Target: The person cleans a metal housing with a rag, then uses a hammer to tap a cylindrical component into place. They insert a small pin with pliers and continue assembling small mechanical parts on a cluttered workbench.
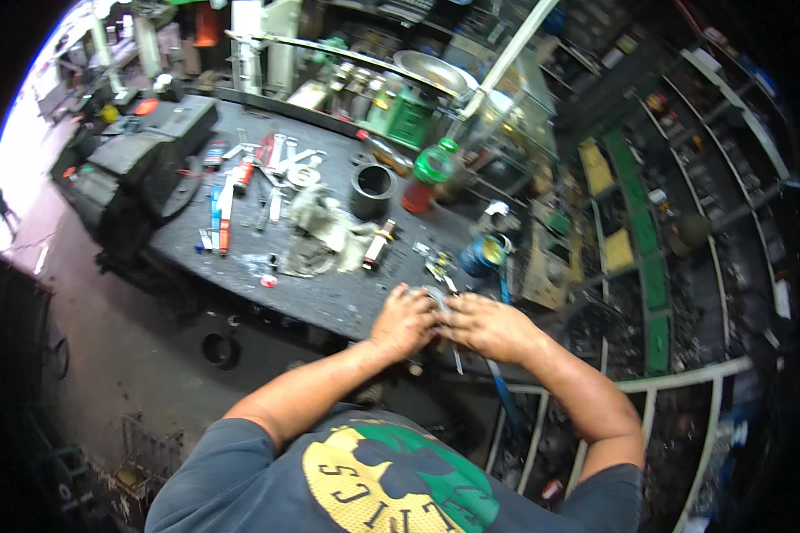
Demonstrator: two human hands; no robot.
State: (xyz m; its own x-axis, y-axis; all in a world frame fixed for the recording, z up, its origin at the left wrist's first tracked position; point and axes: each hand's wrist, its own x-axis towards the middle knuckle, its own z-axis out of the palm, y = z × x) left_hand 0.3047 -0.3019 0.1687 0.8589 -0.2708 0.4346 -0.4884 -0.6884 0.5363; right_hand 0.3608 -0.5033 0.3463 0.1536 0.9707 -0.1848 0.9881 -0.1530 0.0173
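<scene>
My left hand (403, 322) and my right hand (487, 327) meet at the near edge of the dark workbench (329, 306). Both have their fingers bent inward around something small and greyish, mostly hidden by the fingers. A thin light strip (458, 360) shows just below my right hand. Past my fingertips lie small yellowish and metallic bits (437, 263). Beyond my right hand stands a blue can (480, 257) with a yellowish inside. A short brown and white cylindrical piece (380, 246) lies beyond my left hand, beside a crumpled pale rag (316, 229).
A bench vise (133, 169) is mounted at the left. Wrenches (284, 153) and other hand tools are scattered at mid-bench. Farther back stand a dark hollow cylinder (371, 202) and a green-capped bottle of red liquid (420, 191). Parts shelves (653, 293) line the right.
</scene>
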